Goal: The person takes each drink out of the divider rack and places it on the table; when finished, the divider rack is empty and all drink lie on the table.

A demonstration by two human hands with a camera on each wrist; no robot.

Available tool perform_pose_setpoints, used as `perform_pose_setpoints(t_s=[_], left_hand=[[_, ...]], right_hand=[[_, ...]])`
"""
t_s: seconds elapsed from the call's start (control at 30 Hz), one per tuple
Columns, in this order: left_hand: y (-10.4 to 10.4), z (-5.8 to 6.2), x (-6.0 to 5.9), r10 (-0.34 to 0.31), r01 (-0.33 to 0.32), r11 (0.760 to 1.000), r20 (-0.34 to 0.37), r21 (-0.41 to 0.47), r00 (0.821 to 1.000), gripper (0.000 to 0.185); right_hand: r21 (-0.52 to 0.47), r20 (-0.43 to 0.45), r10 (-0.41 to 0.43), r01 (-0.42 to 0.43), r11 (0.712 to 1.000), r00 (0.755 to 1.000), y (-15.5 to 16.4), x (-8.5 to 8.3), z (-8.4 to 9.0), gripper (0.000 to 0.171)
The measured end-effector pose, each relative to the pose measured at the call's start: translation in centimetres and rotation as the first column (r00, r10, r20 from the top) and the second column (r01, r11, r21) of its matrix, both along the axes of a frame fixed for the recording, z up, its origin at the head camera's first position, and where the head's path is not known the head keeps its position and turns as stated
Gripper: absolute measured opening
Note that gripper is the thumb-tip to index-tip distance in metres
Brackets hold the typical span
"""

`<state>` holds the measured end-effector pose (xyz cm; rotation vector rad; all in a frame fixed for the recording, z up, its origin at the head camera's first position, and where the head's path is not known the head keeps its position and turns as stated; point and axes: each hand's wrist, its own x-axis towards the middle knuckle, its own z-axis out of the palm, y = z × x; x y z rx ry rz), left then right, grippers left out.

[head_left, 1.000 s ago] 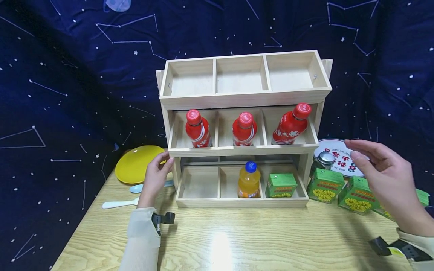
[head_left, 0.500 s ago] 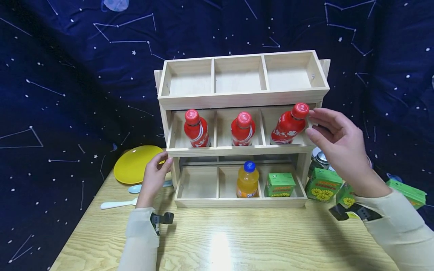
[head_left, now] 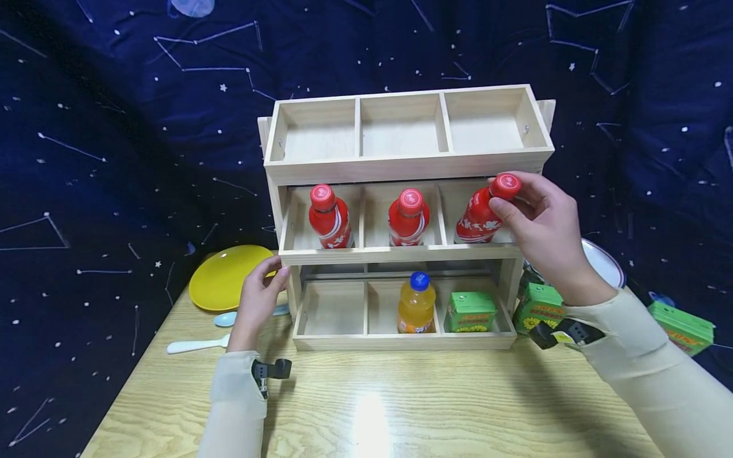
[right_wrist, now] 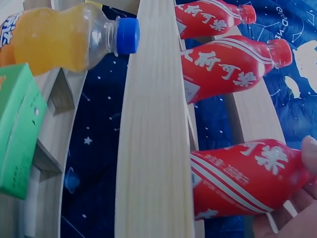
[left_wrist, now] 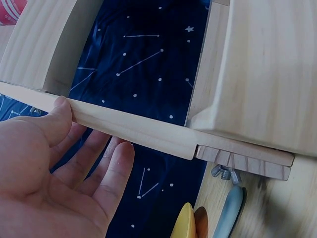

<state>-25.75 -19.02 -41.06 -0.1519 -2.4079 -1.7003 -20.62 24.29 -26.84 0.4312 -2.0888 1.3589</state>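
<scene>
My right hand [head_left: 550,242] pinches the neck of a red cola bottle [head_left: 478,219] with thumb and fingers. This bottle leans right in the right compartment of the middle tier of a wooden rack [head_left: 409,170]. Two more red bottles stand to its left, one in the left compartment [head_left: 333,224] and one in the middle [head_left: 408,224]. My left hand [head_left: 259,302] holds the rack's left side post [left_wrist: 129,126], thumb in front and fingers behind. In the right wrist view, white lettering shows on the gripped bottle [right_wrist: 247,176].
The lower tier holds an orange drink bottle [head_left: 416,308] and a green carton [head_left: 471,312]. More green cartons [head_left: 681,327] and a white plate [head_left: 604,264] are at the right. On the left lie a yellow plate [head_left: 226,280], a blue spoon [head_left: 226,319] and a white-handled utensil [head_left: 195,346].
My right hand has moved left from above the cartons to the rack and taken hold of the leaning bottle's neck. My left hand has stayed at the post.
</scene>
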Motion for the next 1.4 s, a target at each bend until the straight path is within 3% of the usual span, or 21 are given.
perform_pose_setpoints(t_s=[0.27,0.43,0.6,0.8,1.0,1.2,1.4], left_hand=[[-0.2,0.0,0.2,0.011,-0.011,1.0,-0.005,-0.021,1.0,0.045],[0.1,0.0,0.1,-0.006,0.006,1.0,-0.003,-0.008,1.0,0.046],[-0.1,0.0,0.2,-0.008,0.008,1.0,-0.002,0.005,1.0,0.046],[-0.1,0.0,0.0,-0.007,0.007,1.0,-0.017,0.011,1.0,0.045],[0.1,-0.1,-0.2,-0.013,0.013,1.0,-0.022,0.013,1.0,0.045],[0.2,0.1,-0.1,-0.005,0.005,1.0,-0.011,0.012,1.0,0.044],[0.1,0.0,-0.1,0.001,-0.001,1.0,0.002,0.009,1.0,0.045]], right_hand=[[-0.133,-0.095,0.067,-0.079,0.988,0.993,-0.6,-0.1,0.7,0.038],[-0.238,-0.193,0.134,-0.179,0.955,0.972,-0.3,1.4,2.4,0.037],[-0.242,-0.184,0.151,-0.194,0.951,0.971,0.0,3.3,3.3,0.038],[-0.178,-0.097,0.089,-0.106,0.978,0.991,1.0,5.3,3.0,0.039],[-0.082,-0.022,-0.033,0.031,0.996,0.999,2.7,6.9,1.7,0.04],[0.062,0.056,-0.173,0.169,0.984,0.983,4.7,8.2,-1.0,0.043],[0.087,0.149,-0.247,0.237,0.968,0.957,6.6,9.2,-4.5,0.044]])
